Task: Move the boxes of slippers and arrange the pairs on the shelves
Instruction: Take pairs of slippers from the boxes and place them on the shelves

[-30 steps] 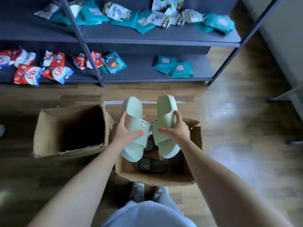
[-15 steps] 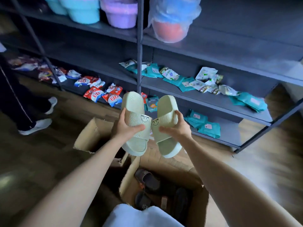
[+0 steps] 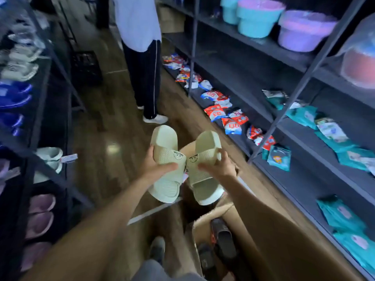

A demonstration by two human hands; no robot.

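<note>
A pair of pale green ribbed rubber slide slippers (image 3: 166, 159) was held in the air just above the far edge of an open brown cardboard box (image 3: 211, 218), toes pointing away from the camera wearer. Each strap bore a small smiley face and the word "WELCOME". The left hand (image 3: 156, 169) gripped the left slipper, thumb curled across the strap and fingers wrapped round its outer edge. The right hand (image 3: 220, 169) gripped the right slipper (image 3: 205, 151) the same way. The two straps sat just beside each other.

Inside the box lay dark grey slippers (image 3: 223, 236).

Right of the box stood dark grey metal shelving (image 3: 263, 47). Its low tiers held red-and-white packets (image 3: 219, 110) and teal packets (image 3: 345, 216). Its higher tiers held a teal plastic bucket (image 3: 257, 19) and a purple plastic bucket (image 3: 302, 31).

Left of the box, a second dark rack (image 3: 50, 175) held pink slippers (image 3: 40, 216) and a white slipper (image 3: 50, 157).

Beyond the box, another person (image 3: 142, 57) in dark trousers and a pale top stood on the brown wooden floor (image 3: 113, 128).
</note>
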